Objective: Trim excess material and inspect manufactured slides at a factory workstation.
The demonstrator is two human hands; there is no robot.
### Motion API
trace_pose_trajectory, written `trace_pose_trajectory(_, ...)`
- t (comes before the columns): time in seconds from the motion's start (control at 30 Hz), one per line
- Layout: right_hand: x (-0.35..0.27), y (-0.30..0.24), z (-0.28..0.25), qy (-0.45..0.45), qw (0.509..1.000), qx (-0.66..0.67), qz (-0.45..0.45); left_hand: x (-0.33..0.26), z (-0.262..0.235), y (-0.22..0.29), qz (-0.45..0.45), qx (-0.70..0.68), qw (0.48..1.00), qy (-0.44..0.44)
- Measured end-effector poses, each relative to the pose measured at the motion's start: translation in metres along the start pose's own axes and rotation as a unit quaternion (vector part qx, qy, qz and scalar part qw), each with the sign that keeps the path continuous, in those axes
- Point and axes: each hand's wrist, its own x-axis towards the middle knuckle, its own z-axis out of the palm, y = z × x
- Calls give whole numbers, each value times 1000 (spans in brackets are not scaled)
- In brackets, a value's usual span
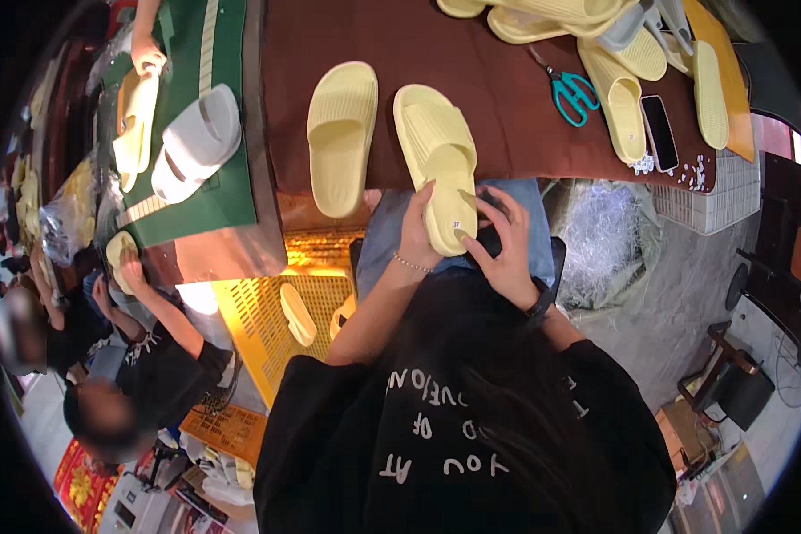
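Observation:
A pale yellow slide sandal [442,165] lies tilted across the near edge of the brown table, its heel toward me. My left hand [416,236] grips the left side of its heel, with the thumb on the footbed. My right hand [507,233] holds the heel's right side, its thumb close to a small white sticker [457,224] on the footbed. Left of it, a matching yellow slide [340,151] rests on the table, touched by neither hand.
Turquoise-handled scissors [574,96], a phone [659,133], small white bits [694,169] and piled slides [552,16] occupy the table's right. A yellow crate [249,311] stands left of my legs. Co-workers handle slides at the green-topped table [227,191]. A bag of clear scraps [601,231] sits right.

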Motion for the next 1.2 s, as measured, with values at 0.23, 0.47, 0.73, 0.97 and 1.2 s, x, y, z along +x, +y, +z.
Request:
trace_pose_trajectory(0.23,-6,7,4,-28,999,-14,-11,7,-16,-4,14,49,999,10)
trace_pose_trajectory(0.47,-6,5,6,-10,1000,-25,-11,7,-12,-1,12,28,1000,-4)
trace_pose_trajectory(0.73,-7,18,14,-3,1000,-7,-7,9,-12,-2,28,36,999,16)
trace_pose_trajectory(0.97,-4,15,14,15,1000,-12,0,10,-10,-2,38,51,998,24)
trace_pose_trajectory(1.2,1,27,25,43,999,-19,-5,10,-16,-3,37,58,997,24)
